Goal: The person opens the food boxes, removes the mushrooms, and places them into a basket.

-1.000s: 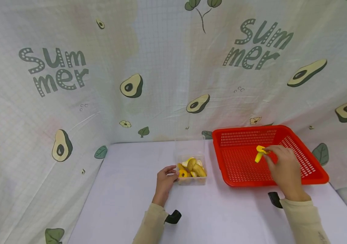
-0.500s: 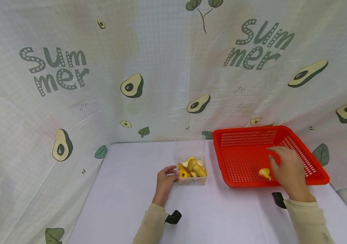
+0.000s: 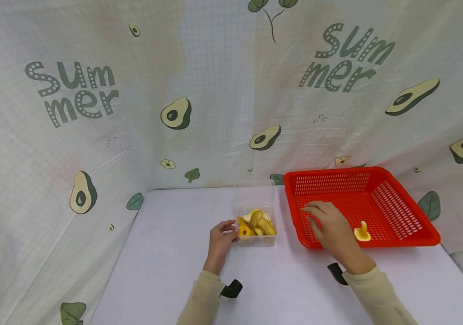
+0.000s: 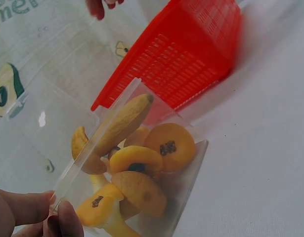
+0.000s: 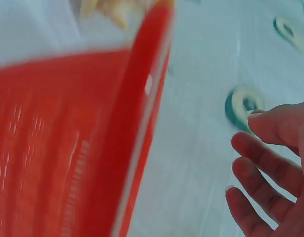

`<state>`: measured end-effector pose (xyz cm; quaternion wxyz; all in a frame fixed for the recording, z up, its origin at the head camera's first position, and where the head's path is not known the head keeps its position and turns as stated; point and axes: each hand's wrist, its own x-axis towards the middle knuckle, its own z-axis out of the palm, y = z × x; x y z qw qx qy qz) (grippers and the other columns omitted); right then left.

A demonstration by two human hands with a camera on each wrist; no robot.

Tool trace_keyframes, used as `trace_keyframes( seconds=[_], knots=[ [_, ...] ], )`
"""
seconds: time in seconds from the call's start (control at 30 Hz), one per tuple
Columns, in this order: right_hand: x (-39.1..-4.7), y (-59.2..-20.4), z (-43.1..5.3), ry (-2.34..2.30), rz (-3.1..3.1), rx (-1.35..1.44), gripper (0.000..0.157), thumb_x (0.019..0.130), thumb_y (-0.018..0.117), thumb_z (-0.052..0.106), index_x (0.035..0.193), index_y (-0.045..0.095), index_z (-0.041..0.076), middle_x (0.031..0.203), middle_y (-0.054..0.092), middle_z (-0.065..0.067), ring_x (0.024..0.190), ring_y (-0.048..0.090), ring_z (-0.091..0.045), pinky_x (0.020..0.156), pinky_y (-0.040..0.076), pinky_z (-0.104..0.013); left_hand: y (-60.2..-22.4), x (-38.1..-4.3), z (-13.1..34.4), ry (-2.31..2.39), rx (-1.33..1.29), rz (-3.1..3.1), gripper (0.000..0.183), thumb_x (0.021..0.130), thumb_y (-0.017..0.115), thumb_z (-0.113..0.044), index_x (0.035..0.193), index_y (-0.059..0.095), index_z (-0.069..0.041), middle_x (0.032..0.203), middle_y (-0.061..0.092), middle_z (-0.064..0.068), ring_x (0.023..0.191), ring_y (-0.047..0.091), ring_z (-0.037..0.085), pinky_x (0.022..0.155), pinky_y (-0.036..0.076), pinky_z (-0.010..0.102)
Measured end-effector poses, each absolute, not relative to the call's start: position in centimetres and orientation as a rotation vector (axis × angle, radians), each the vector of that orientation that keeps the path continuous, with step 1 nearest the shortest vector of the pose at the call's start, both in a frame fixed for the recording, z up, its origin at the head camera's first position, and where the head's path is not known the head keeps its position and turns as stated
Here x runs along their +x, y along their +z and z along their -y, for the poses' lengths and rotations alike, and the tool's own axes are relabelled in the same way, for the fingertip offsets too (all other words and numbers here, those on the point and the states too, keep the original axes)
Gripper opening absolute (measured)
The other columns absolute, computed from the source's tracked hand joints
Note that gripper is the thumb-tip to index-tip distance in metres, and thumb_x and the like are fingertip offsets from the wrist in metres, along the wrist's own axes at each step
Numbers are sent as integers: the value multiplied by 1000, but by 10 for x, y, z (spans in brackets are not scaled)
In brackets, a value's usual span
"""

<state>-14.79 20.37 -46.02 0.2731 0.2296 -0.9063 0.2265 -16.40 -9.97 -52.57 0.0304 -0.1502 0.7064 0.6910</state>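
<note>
My left hand (image 3: 219,243) pinches the near left rim of a clear plastic box (image 3: 255,241) between thumb and fingers. Inside lie several yellow and orange-brown pieces, among them a long banana-shaped one (image 4: 123,126) and a round orange one with a dark speckled patch (image 4: 171,146). My right hand (image 3: 334,230), holding nothing, is over the left part of a red plastic basket (image 3: 395,207), fingers loosely bent and thumb apart. On the basket floor, to the right of that hand, a yellow mushroom-shaped piece (image 3: 362,231) rests on its cap, stem up.
The box's transparent lid (image 3: 253,195) stands raised behind it, with the basket close to its right. A white cloth covers the table (image 3: 174,234). Behind hangs a printed curtain (image 3: 215,90). Black mounts (image 3: 231,289) stick out from both wrists.
My right hand let go of the yellow mushroom-shaped piece, which dropped into the basket and now rests stem up. The hand has since moved left. My left hand stays at the box.
</note>
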Motion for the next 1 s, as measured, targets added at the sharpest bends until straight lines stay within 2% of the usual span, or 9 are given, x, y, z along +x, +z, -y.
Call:
trace_keyframes(
  seconds=[0.37,0.53,0.7,1.0],
  knots=[
    [-153,-471,-144,590,2507,801,35,80,88,-4,113,77,5,114,72,-8,105,66,-27,89,63,-43,-527,-166,100,2145,-454,-2167,34,94,72,7,127,68,7,103,62,13,79,63,17,75,65,28],
    [-159,-479,-126,582,2520,850,37,81,88,-5,114,76,4,117,71,-8,108,66,-28,94,62,-42,-528,-166,100,2150,-450,-2166,34,94,72,7,127,68,8,103,62,13,77,62,16,78,66,33],
    [-166,-483,-115,575,2563,863,38,83,87,-4,117,75,7,121,70,-7,107,65,-26,95,62,-40,-527,-166,100,2158,-438,-2157,34,94,72,8,127,68,8,102,62,12,77,62,16,76,65,31],
    [-174,-492,-102,567,2680,819,38,85,86,1,120,74,10,126,69,-7,116,63,-29,104,57,-47,-528,-165,102,2157,-436,-2146,35,94,72,7,128,67,9,104,62,13,78,63,15,75,65,28]
  ],
)
